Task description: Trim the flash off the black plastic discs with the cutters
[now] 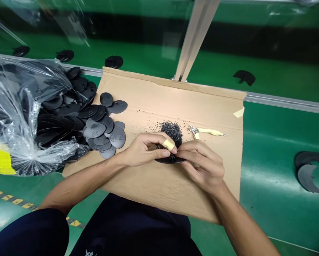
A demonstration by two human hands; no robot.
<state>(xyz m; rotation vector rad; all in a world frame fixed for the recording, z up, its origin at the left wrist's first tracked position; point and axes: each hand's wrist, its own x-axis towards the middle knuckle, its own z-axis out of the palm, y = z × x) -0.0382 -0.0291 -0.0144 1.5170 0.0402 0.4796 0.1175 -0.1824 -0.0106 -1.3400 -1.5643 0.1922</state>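
Observation:
My left hand (146, 149) and my right hand (202, 163) meet over a flat cardboard sheet (159, 185) and together pinch one black oval rubber piece (170, 160), held nearly flat. The left index finger wears a strip of yellow tape. Just behind the hands lies a small heap of black trimmings (171, 131). A pile of loose black oval pieces (103, 128) lies to the left on the cardboard.
A clear plastic bag (23, 113) full of black pieces lies at the left. Small snips with pale handles (206, 132) rest on the cardboard behind my right hand. Black pieces lie on the green conveyor belt (282, 78) beyond. Curved grey pieces (308, 169) sit at the right.

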